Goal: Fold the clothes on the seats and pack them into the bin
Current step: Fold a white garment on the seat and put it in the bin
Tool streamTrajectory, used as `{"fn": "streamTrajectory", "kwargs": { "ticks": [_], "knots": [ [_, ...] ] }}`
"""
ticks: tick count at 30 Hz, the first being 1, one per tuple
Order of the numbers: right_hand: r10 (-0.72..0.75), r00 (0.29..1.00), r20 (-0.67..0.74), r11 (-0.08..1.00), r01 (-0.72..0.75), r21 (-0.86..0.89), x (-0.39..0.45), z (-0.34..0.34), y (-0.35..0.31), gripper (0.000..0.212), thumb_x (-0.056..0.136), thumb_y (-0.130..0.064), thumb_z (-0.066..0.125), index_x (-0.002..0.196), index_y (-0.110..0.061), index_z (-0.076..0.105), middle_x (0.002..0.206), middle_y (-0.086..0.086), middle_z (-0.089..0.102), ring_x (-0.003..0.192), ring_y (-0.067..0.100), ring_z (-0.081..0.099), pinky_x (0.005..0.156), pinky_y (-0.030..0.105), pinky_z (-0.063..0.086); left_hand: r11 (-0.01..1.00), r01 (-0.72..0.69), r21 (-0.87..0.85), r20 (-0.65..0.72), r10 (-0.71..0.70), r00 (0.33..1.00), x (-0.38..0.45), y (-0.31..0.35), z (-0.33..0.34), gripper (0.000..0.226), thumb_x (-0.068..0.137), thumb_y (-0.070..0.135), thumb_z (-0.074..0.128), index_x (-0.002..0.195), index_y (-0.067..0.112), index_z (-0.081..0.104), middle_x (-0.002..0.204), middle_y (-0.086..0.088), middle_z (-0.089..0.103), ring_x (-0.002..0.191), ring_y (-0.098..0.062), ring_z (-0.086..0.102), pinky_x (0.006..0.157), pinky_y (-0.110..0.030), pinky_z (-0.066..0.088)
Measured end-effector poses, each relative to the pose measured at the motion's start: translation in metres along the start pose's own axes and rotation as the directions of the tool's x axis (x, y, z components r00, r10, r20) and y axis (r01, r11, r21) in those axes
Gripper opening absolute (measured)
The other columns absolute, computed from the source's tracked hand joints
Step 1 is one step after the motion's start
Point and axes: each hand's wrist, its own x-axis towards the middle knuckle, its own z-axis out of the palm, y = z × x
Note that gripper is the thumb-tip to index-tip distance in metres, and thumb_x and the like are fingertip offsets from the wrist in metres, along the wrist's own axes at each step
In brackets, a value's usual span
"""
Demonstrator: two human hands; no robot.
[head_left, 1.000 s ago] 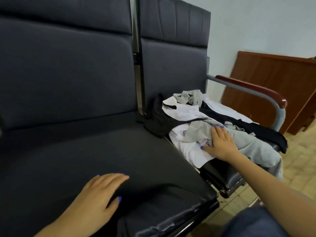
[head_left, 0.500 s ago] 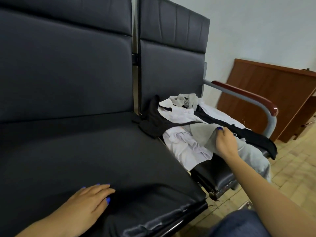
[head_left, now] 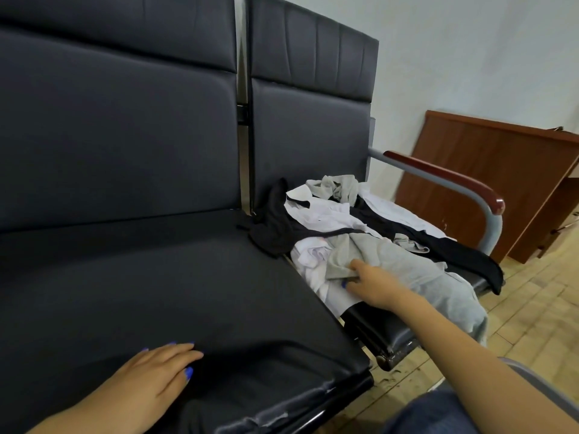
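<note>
A reddish-brown wooden desk (head_left: 501, 195) stood at the right of the frame against a plain pale wall (head_left: 470, 57) that filled the upper right. Beige tiled floor (head_left: 532, 308) ran along the lower right, with dark specks of debris (head_left: 391, 375) scattered low in the frame. A patch of blue denim fabric (head_left: 429, 416) showed at the bottom edge, right of centre.

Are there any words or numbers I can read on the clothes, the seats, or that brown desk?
None: no words, numbers, labels or signs can be read anywhere in this picture.
The grey garment, white shirt and black garment show no print or readable tag.
The dark seats and wooden desk are plain too.
</note>
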Motion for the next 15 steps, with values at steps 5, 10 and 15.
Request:
{"fn": "streamTrajectory", "kwargs": {
  "ticks": [5,10,15],
  "knots": [
    [0.054,0.996,0.077,0.998,-0.053,-0.013,0.0,-0.003,-0.001,0.04,0.094,-0.039,0.049,0.125,-0.015,0.042,0.129,0.012,0.055,0.116,0.029,0.053,0.089,0.034,0.039,1.0,-0.006,-0.019,-0.002,0.006,1.0,-0.001,-0.001,-0.001,0.042,0.104,0.039,0.022,0.144,0.046,0.015,0.154,0.025,0.006,0.129,0.013,-0.002,0.111,-0.015,0.0],
    [0.099,0.95,0.296,0.994,-0.079,-0.077,0.01,-0.028,-0.015,0.054,0.094,-0.041,0.052,0.138,-0.013,0.043,0.141,0.007,0.047,0.126,0.025,0.046,0.099,0.031,0.034,0.998,-0.007,-0.06,0.035,0.009,0.999,0.0,0.002,-0.001,0.033,0.092,0.066,0.017,0.124,0.059,0.009,0.152,0.028,0.008,0.137,0.01,0.0,0.105,-0.012,-0.001],
    [-0.052,0.996,-0.07,0.959,0.03,-0.282,0.055,-0.045,-0.038,0.03,0.095,-0.023,0.041,0.112,-0.006,0.06,0.122,0.014,0.054,0.112,0.032,0.05,0.097,0.038,0.04,0.996,0.009,-0.088,0.019,-0.007,1.0,-0.001,-0.007,-0.003,0.141,0.02,0.091,-0.033,0.142,0.049,0.024,0.134,0.037,0.009,0.127,0.015,0.0,0.105,-0.012,-0.003]
  ]
}}
